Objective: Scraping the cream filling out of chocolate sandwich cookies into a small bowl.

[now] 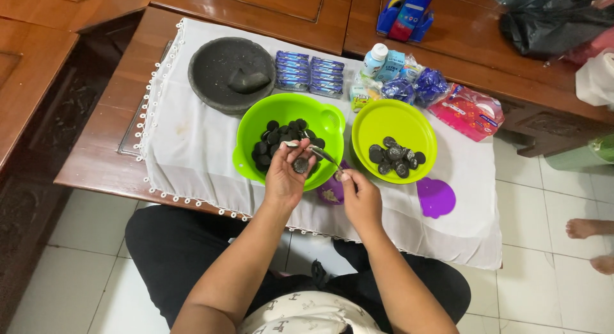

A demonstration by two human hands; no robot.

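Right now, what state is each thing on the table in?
Left hand: holding a dark cookie half, palm up.
Right hand: gripping a spoon, its tip at the cookie.
Green bowl: partly full of dark cookies.
Yellow-green plate: a few cookie pieces on it.
Stone mortar: pestle lying inside.
Blue cookie packs: closed, in rows.
Purple lid: lying flat on the cloth.

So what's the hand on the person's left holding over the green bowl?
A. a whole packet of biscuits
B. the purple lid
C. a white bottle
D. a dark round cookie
D: the left hand cups a dark round cookie above the green bowl, while the right hand works a spoon against it.
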